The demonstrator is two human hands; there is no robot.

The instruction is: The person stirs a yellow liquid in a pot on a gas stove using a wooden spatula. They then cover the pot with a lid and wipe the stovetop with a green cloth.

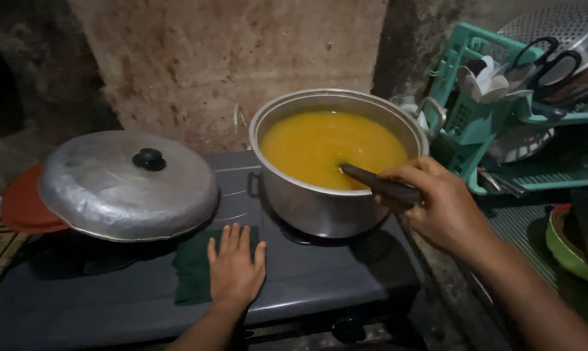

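Spoon is gripped closed-fisted in right hand, tip sunk in yellow soup in pot. Left hand lies flat, empty, on cloth. Stirring best kept slow, off the rim.

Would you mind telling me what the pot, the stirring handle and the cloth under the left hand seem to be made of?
Pot: likely aluminium or steel, dull silver-grey with a soft sheen.
Stirring handle, gripped by the right hand: possibly wood or dark plastic, matte brown; unclear.
Cloth under the left hand: woven fabric, dark green and flat.
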